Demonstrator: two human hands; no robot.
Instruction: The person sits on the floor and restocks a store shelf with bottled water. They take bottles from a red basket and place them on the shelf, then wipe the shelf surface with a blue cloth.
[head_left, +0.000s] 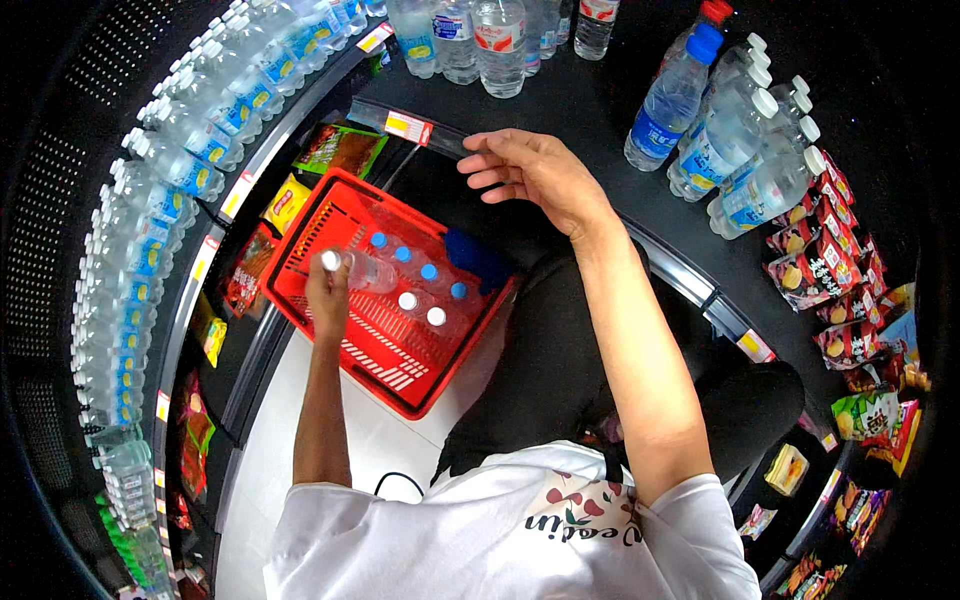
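Note:
My left hand (328, 289) grips a clear plastic bottle with a white cap (371, 271) by its neck, tilted over the left part of a red plastic shopping basket (405, 403). Inside the basket stand several bottles with blue caps (428, 273) and two with white caps (407, 301). Dark blue cloth or plastic (472, 259) lies at its upper right corner. My right hand (525, 172), empty with fingers apart, is above the front edge of the black shelf. Beyond it on the shelf stand a blue-capped water bottle (660, 112) and several white-capped bottles (709, 154).
Long rows of bottled water (172, 150) line the curved shelf at left. More bottles (499, 45) stand at the top. Snack bags (817, 270) fill the right side, and others (341, 150) lie on a lower shelf behind the basket. Metal shelf rails (675, 270) carry price tags.

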